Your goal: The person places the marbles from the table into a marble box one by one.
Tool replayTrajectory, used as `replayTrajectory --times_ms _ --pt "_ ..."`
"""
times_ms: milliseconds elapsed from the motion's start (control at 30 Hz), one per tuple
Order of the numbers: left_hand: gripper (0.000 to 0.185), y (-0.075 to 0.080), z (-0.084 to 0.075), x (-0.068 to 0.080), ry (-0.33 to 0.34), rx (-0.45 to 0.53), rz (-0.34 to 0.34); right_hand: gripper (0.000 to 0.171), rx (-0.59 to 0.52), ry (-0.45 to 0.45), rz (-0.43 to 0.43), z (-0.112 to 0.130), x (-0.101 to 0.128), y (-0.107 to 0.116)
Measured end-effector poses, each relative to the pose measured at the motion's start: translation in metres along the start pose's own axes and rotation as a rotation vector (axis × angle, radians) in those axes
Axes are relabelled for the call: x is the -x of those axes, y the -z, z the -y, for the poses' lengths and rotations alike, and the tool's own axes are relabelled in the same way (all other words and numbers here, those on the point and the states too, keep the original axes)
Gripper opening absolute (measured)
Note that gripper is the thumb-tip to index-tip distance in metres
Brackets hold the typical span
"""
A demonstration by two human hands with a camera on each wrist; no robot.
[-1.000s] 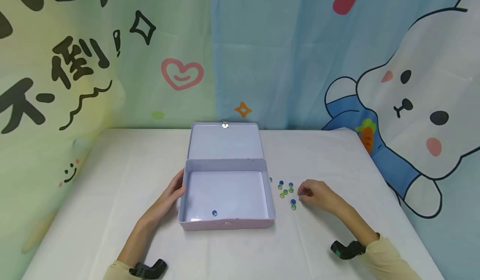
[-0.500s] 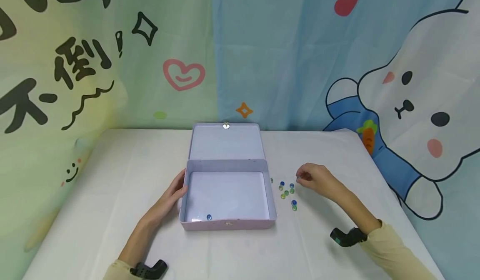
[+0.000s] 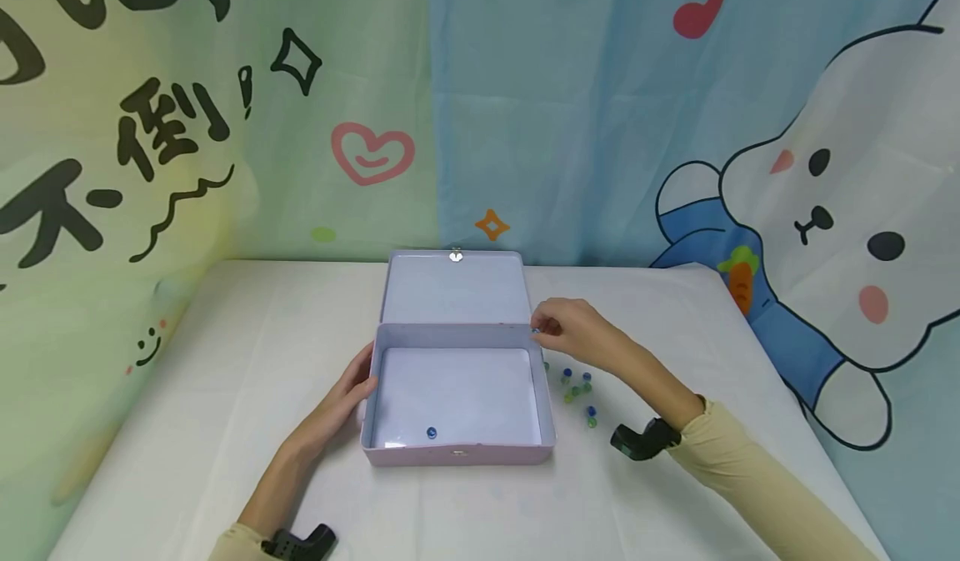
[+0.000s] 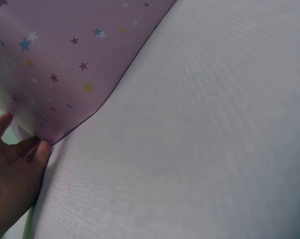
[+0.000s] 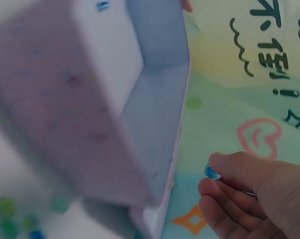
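A lilac tin box (image 3: pixel 457 455) stands on the table with its hinged lid (image 3: pixel 454 290) tipped back. One blue marble (image 3: pixel 431 433) lies inside, close to the front wall. My left hand (image 3: pixel 337 401) rests against the box's left side, fingers fairly straight; the left wrist view shows its fingertips at a corner of the star-printed wall (image 4: pixel 65 64). Thumb and forefinger of my right hand (image 3: pixel 581 332) pinch a clear blue marble (image 5: pixel 212 172) near the box's back right corner. Several blue and green marbles (image 3: pixel 576 391) lie on the cloth right of the box.
A white cloth (image 3: pixel 300 311) covers the table. Behind it hangs a printed curtain (image 3: pixel 525 127) with a cartoon rabbit. Black wrist cameras (image 3: pixel 647 440) sit on both wrists.
My right hand has lifted from beside the loose marbles and moved left to the box with the pinched marble. The marble inside has rolled slightly left, then back right. The left hand stays put.
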State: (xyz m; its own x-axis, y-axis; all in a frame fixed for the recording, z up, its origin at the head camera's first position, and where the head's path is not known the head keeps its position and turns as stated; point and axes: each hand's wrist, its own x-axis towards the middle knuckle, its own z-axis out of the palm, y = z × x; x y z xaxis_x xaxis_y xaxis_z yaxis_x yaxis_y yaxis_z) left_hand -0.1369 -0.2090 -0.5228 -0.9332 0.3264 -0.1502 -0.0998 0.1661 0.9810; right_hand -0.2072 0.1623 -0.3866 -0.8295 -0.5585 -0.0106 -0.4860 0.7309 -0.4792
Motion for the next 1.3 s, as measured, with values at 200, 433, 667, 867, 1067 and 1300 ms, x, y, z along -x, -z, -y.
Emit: replayTrajectory --times_ms 200,433,667,867,1067,1300 --pt "0.058 0.0 0.0 0.001 -0.001 0.003 0.003 0.009 -0.054 0.066 -0.013 0.026 -0.034 0.002" --pt "0.058 0.0 -0.001 -0.001 -0.014 0.01 0.003 0.01 -0.097 0.156 0.044 0.051 -0.074 -0.01" --pt "0.059 0.0 0.0 -0.002 -0.028 0.019 0.007 0.01 -0.098 0.22 0.2 0.065 -0.099 -0.04" --pt "0.06 0.001 0.001 -0.001 -0.012 0.026 0.005 0.011 -0.054 0.272 0.379 0.073 -0.117 -0.076" --pt "0.06 0.0 -0.001 -0.001 -0.019 0.023 0.009 0.009 -0.025 0.26 0.52 0.081 -0.124 -0.103" --pt "0.06 -0.001 0.001 -0.001 -0.017 0.02 0.008 0.007 0.031 0.258 0.573 0.089 -0.125 -0.123"
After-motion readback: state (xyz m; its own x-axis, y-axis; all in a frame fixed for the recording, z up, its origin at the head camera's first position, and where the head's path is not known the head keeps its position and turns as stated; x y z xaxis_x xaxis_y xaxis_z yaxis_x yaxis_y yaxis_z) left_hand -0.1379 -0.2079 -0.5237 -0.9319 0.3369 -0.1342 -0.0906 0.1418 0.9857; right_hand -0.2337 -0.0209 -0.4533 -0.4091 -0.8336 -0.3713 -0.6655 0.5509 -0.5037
